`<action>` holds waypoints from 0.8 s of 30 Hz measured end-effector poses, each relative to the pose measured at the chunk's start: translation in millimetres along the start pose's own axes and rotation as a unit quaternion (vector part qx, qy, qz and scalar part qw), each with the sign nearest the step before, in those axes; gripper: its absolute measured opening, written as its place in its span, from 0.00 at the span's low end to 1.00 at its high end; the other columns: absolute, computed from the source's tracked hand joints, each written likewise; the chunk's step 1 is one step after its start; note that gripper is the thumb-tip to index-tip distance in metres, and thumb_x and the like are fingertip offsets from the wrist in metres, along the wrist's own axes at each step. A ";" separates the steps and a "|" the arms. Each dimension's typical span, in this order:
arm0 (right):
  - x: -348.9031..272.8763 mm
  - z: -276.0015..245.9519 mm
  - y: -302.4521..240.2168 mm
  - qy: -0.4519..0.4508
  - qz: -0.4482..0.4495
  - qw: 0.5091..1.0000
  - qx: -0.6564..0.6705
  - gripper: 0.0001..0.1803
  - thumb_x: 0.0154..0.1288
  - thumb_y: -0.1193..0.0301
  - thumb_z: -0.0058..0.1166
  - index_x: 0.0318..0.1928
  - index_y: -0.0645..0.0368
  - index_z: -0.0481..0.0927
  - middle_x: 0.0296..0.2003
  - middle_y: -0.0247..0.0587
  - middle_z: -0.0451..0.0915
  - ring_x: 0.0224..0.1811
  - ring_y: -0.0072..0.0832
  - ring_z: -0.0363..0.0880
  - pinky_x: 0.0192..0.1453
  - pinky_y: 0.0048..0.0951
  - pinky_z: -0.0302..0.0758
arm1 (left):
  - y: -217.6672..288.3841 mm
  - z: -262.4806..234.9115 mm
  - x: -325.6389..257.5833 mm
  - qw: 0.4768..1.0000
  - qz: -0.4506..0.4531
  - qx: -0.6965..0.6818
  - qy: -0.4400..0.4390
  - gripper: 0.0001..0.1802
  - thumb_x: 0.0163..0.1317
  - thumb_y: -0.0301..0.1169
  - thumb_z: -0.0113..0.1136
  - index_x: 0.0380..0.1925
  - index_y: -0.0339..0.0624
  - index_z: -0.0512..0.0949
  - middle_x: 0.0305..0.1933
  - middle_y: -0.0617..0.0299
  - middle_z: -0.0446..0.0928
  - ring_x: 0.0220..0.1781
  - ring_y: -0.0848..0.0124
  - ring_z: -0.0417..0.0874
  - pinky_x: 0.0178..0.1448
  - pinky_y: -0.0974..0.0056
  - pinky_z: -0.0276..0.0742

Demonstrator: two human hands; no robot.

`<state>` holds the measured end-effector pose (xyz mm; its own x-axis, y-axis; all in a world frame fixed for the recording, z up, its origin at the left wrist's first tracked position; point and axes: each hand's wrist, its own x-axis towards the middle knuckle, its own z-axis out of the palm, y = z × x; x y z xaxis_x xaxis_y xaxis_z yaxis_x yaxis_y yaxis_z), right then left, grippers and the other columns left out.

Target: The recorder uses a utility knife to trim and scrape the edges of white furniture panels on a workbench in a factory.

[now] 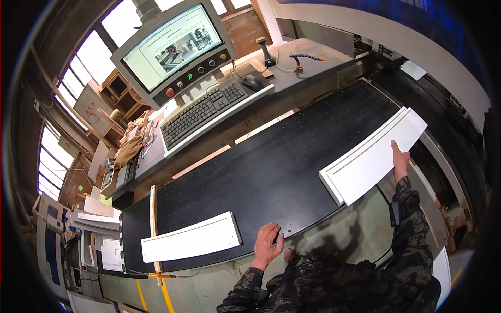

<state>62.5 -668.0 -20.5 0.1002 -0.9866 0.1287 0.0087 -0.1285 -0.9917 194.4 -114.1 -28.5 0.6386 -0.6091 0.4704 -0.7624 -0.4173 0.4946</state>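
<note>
A stack of long white grooved panels (373, 156) lies at the right end of the black perforated table (261, 172), jutting past its near edge. My right hand (400, 159) grips the near side of this stack, thumb on top and the other fingers out of sight. Over the table's near edge rests my left hand (267, 246), open, its fingers loosely bent and thumb apart, holding nothing. To its left, another white panel (190, 237) lies flat, its left end over a wooden strip (153, 214) that crosses the table.
Beyond the table stand a keyboard (203, 110), a mouse (252, 82) and a monitor (175, 49) with buttons below its screen. A handheld scanner (265, 52) stands on the grey desk. White machine housing (449, 57) arches at the far right. More white panels (96, 219) are piled at left.
</note>
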 end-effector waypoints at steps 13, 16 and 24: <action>0.8 -0.3 0.4 -0.006 0.010 1.000 -0.013 0.33 0.66 0.64 0.68 0.62 0.76 0.76 0.59 0.55 0.81 0.59 0.39 0.80 0.65 0.35 0.73 | -0.4 -1.5 -0.3 1.000 0.000 0.002 0.001 0.14 0.57 0.28 0.68 0.43 0.37 0.85 0.52 0.52 0.83 0.60 0.50 0.81 0.68 0.51 0.75; -1.1 -3.6 -3.8 -0.008 0.022 1.000 -0.021 0.33 0.66 0.65 0.68 0.63 0.77 0.74 0.59 0.54 0.81 0.60 0.38 0.80 0.65 0.34 0.73 | 2.4 -1.1 -2.8 1.000 0.001 0.002 0.000 0.14 0.57 0.29 0.68 0.44 0.37 0.85 0.52 0.52 0.83 0.60 0.51 0.81 0.69 0.50 0.75; -1.3 -7.9 5.6 -0.008 0.049 0.998 0.046 0.34 0.65 0.62 0.70 0.61 0.77 0.75 0.55 0.52 0.83 0.55 0.35 0.82 0.60 0.35 0.77 | -1.5 4.0 -2.1 1.000 0.000 -0.018 -0.003 0.13 0.56 0.27 0.69 0.42 0.38 0.85 0.51 0.52 0.83 0.59 0.50 0.82 0.67 0.52 0.77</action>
<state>54.5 -668.2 -26.1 0.1211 -0.9922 0.0308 0.0897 -0.0200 -0.9958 193.7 -115.0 -33.2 0.6373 -0.6130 0.4670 -0.7586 -0.3926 0.5199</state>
